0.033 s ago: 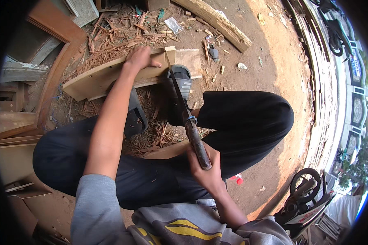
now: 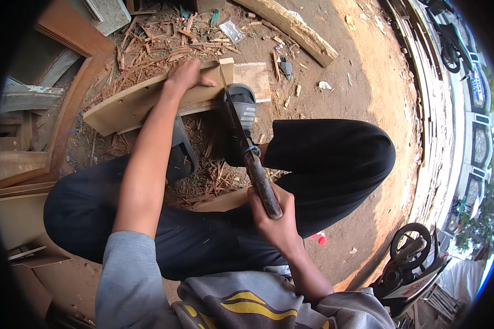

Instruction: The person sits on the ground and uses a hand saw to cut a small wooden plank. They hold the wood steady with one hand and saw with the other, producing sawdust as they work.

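My left hand (image 2: 185, 75) is closed over the upper edge of a pale wooden board (image 2: 129, 104), its thumb stretched toward the board's right end. My right hand (image 2: 275, 222) is wrapped round the worn dark handle of a handsaw (image 2: 264, 189), which has a blue tie where blade and handle meet. The narrow saw blade runs away from me, its far end against the board near the right end. Beneath lies a second pale plank (image 2: 253, 79). My right foot, in a dark striped slide sandal (image 2: 241, 104), is right by the blade and touches the wood.
Reddish wood splinters (image 2: 164, 41) litter the ground beyond the board. A thick timber (image 2: 293, 30) lies at the far side. Wooden frames (image 2: 74, 109) lean at the left. A motorbike (image 2: 409, 263) is at the lower right, long stacked planks (image 2: 422, 98) farther right.
The handsaw and my right hand have shifted slightly away from me and a little left. My left hand stays on the board, which has barely moved.
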